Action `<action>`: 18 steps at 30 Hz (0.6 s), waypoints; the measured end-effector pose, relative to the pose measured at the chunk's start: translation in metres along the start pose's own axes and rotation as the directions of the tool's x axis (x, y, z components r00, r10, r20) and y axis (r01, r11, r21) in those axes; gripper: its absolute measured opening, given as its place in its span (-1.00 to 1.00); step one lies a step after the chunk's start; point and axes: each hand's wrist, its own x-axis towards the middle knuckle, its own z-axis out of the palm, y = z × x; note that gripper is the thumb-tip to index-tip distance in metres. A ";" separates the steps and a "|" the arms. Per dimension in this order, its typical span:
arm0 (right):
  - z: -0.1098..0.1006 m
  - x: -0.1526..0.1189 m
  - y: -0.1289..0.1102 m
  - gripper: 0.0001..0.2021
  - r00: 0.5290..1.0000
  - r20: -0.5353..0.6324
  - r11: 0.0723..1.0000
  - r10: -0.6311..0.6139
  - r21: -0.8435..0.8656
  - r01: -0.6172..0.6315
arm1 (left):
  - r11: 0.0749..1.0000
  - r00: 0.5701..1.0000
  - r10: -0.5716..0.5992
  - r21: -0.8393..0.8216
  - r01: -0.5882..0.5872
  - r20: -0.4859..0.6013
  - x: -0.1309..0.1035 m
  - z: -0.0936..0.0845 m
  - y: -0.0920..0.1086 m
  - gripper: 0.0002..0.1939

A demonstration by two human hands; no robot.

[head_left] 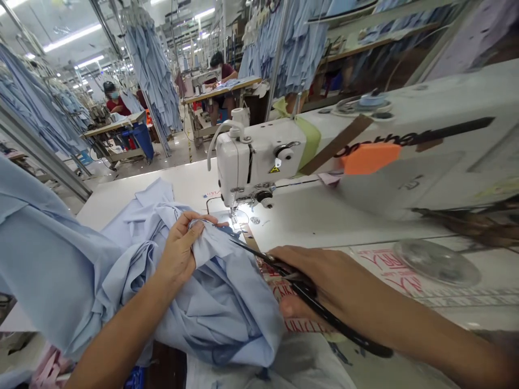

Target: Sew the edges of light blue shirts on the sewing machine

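Light blue fabric (227, 302) lies bunched over the front of the sewing table and trails off to the left. My left hand (182, 243) pinches a folded edge of it between thumb and fingers, just left of the sewing machine's needle area. In my right hand (312, 275) is a pair of dark scissors (336, 321), their pointed blades reaching left to the fabric near the pinched edge. Whether the blades are apart is hard to make out. The white sewing machine (239, 156) stands right behind, its lamp lighting the needle plate.
An orange tag (371, 158) and green tape (310, 140) are stuck to the machine arm. A clear round dish (438, 262) rests on the table at right. Farther back, blue garments (152, 70) hang on racks, and two people sit at other sewing tables.
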 end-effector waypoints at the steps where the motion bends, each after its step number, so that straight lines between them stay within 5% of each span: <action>1: 0.002 0.001 0.000 -0.46 1.000 0.024 1.000 0.003 0.020 -0.004 | 1.000 1.000 0.007 -0.001 -0.007 0.006 -0.001 0.001 0.000 -0.75; 5: 0.004 0.008 -0.001 -0.50 0.999 0.034 0.998 0.018 0.053 -0.020 | 1.000 0.999 0.010 0.010 -0.011 0.043 -0.003 0.002 -0.001 -0.78; 12: 0.006 0.021 -0.011 -0.44 0.999 -0.019 0.989 0.040 -0.142 -0.042 | 0.998 1.000 -0.030 0.058 0.029 0.008 -0.003 0.003 -0.003 -0.79; 18: 0.015 0.026 -0.010 -0.36 0.982 -0.188 0.963 -0.034 -0.269 -0.018 | 0.995 0.994 -0.090 0.040 0.093 -0.069 -0.001 0.006 -0.005 -0.64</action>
